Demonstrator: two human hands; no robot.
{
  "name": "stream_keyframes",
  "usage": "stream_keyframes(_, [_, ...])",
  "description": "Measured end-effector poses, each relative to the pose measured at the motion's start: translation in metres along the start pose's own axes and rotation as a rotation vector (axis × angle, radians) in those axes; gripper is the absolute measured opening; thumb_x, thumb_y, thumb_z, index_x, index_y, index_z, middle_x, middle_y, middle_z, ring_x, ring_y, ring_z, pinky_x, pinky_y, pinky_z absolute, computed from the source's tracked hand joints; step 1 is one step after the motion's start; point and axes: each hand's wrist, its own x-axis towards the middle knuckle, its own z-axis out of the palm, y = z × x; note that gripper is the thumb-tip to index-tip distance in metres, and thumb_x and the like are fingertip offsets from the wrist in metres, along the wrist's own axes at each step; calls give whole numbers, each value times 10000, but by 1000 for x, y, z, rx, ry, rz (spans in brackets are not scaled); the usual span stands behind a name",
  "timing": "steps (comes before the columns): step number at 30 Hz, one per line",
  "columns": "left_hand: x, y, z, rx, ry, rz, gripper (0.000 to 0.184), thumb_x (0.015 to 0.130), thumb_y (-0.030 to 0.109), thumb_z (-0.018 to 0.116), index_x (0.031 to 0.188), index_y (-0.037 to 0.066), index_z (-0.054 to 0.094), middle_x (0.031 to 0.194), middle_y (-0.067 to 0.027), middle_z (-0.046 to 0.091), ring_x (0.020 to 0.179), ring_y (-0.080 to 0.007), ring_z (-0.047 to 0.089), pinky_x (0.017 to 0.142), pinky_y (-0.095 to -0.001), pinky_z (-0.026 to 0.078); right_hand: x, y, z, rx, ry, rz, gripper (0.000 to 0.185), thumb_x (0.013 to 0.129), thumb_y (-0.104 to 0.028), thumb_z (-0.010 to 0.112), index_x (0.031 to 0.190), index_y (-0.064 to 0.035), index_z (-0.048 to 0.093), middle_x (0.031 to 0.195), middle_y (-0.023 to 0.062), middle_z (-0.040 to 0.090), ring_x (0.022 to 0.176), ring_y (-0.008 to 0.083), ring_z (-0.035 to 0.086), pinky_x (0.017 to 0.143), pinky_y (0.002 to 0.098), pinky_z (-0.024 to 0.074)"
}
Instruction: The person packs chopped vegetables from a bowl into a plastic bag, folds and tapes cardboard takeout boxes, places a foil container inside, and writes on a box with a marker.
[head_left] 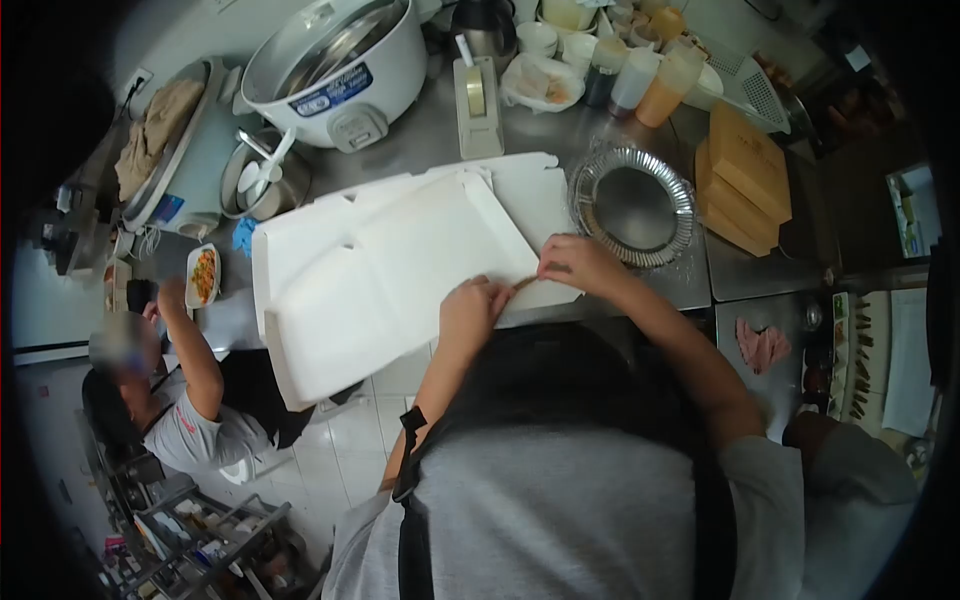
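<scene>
A white cardboard box blank [390, 260], partly folded, lies across the steel desk [540, 132], its near-left part overhanging the front edge. The left grip [473, 311] and right grip [580, 264] are both pinched at its near-right edge, where a narrow brown strip shows between the fingers; whether that strip belongs to the board is unclear. The blank should be light and fairly stiff, bending readily along its creases but denting if squeezed mid-panel, so edges and fold corners look like the best hold; its broad, smooth face might slide. Behind it stands a tape dispenser [480, 125]; just right, a fluted foil tray [683, 205]; farther right, brown cardboard boxes [745, 175].
</scene>
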Motion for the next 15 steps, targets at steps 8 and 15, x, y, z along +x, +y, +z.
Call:
stream_keyframes(8, [-4, -5, 2, -88, 100, -3, 275, 891, 309, 593, 801, 71, 697, 730, -67, 593, 670, -275, 594, 598, -384, 463, -5, -25, 49, 283, 366, 165, 105, 842, -122, 667, 892, -44, 617, 882, 44, 570, 727, 168, 627, 637, 297, 507])
stream_keyframes(15, [-11, -9, -1, -154, 147, 44, 268, 893, 294, 593, 807, 63, 700, 719, -63, 586, 655, -273, 584, 591, -382, 456, 5, -46, 42, -34, 314, 46, 89, 819, -116, 655, 822, -55, 591, 890, 50, 568, 695, 227, 622, 619, 340, 507])
